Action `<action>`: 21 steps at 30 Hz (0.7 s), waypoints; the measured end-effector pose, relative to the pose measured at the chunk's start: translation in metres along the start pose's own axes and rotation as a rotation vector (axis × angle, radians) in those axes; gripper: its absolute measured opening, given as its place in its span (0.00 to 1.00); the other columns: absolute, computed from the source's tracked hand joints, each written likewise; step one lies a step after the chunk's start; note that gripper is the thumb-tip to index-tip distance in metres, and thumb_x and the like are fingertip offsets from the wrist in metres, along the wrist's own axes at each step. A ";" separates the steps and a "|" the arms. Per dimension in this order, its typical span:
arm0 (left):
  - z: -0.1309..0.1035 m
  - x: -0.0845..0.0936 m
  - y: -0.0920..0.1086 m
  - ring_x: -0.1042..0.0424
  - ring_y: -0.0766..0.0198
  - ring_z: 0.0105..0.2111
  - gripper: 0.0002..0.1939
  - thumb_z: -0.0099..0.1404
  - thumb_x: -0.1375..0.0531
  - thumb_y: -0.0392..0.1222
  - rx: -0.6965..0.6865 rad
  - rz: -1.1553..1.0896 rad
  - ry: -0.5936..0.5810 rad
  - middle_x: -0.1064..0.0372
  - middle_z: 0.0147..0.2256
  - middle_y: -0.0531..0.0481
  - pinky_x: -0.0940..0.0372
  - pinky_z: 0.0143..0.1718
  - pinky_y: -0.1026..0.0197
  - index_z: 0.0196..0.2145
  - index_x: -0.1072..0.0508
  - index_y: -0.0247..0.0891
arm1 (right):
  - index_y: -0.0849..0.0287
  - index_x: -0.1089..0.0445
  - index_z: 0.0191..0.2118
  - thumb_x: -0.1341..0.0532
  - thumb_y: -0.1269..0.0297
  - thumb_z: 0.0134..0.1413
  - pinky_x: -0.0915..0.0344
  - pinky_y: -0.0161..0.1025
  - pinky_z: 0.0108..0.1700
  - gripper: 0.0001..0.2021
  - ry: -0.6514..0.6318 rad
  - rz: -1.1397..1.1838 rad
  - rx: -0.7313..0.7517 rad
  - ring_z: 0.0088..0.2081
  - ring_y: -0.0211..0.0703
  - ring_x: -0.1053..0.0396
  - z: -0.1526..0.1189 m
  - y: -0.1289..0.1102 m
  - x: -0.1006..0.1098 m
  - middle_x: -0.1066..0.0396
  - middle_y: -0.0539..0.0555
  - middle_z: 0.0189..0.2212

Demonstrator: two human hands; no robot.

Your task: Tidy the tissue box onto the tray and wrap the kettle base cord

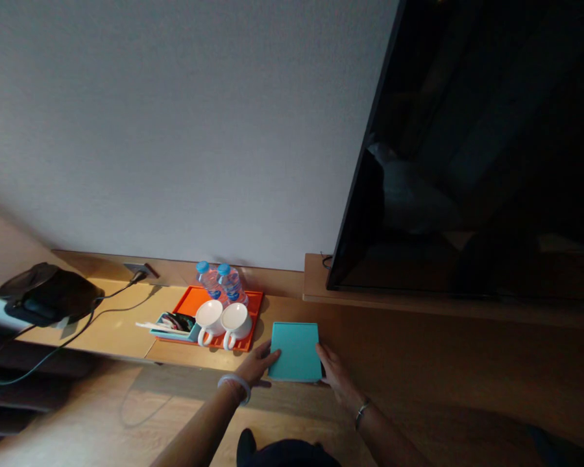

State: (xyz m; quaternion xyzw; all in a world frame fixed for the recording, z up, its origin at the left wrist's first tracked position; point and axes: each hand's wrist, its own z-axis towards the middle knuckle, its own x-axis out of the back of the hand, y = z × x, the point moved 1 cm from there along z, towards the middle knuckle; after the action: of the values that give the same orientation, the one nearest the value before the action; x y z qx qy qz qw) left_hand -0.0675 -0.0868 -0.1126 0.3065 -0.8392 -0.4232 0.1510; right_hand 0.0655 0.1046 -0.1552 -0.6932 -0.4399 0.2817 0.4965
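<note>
Both hands, left hand [257, 367] and right hand [335, 375], fingers spread, flank the teal box [296, 351] lying flat at the tabletop [399, 344] edge beside the orange tray [255, 303]; judged mid-grasp, lifting demands even side pressure.

head cam | looks forward and down | wooden shelf [126, 331] near | wall [175, 130] behind

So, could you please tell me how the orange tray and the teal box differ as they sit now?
The orange tray carries cups and bottles; the teal box bears nothing on top. The tray lies untouched, while the left hand and right hand flank the box, fingers at its edges. The tray is wider; the box is smaller, nearly square. Both rest on the wooden counter.
</note>
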 end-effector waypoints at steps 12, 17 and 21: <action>0.007 0.008 0.007 0.34 0.43 0.52 0.47 0.48 0.37 0.70 0.011 0.105 0.009 0.35 0.54 0.37 0.28 0.29 0.57 0.59 0.37 0.41 | 0.71 0.34 0.47 0.58 0.18 0.32 0.41 0.53 0.57 0.56 0.017 -0.207 -0.050 0.47 0.60 0.33 0.016 -0.017 -0.006 0.33 0.72 0.49; 0.008 0.004 0.005 0.34 0.41 0.51 0.47 0.46 0.37 0.72 0.027 0.150 0.050 0.36 0.56 0.38 0.29 0.26 0.59 0.56 0.34 0.41 | 0.65 0.33 0.46 0.56 0.20 0.35 0.37 0.48 0.56 0.51 -0.017 -0.186 -0.029 0.48 0.54 0.32 0.019 -0.012 -0.004 0.30 0.65 0.47; 0.007 0.004 0.007 0.32 0.41 0.50 0.46 0.46 0.37 0.71 0.033 0.153 0.074 0.36 0.56 0.38 0.28 0.25 0.58 0.56 0.34 0.41 | 0.64 0.34 0.49 0.49 0.25 0.40 0.31 0.46 0.50 0.45 -0.053 -0.154 -0.059 0.46 0.52 0.29 0.020 -0.008 -0.005 0.28 0.63 0.47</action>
State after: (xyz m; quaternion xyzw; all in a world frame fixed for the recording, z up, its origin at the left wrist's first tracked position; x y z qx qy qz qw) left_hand -0.0767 -0.0817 -0.1110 0.2593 -0.8608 -0.3850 0.2087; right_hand 0.0441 0.1103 -0.1554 -0.6641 -0.5129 0.2480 0.4842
